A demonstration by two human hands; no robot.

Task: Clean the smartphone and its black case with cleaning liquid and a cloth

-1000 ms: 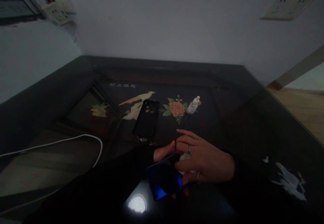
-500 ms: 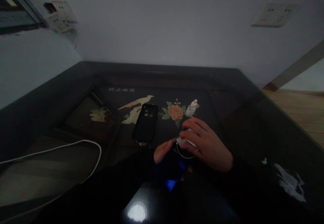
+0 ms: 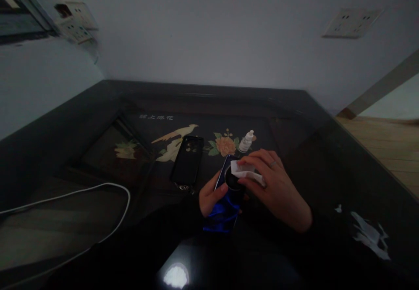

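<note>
A shiny blue phone lies back side up in my left hand, the thumb along its edge and fingertips showing at the far side. Near its top is a large round black camera module with a pale rim. My right hand pinches a folded white wipe over that module; whether it touches the surface I cannot tell. Just beyond my right fingers stands a small white dropper bottle. Left of the phone, a black phone case with a metal chain at its lower end rests on the table.
The dark glossy table bears a bird and flower picture. A white cable curves along the left. Torn clear wrapper pieces lie at the right. Wall sockets sit above the table's far edge.
The phone has tilted so its blue back shows more plainly. My right hand has shifted slightly right and lifted off, uncovering more of the wipe and the camera module.
</note>
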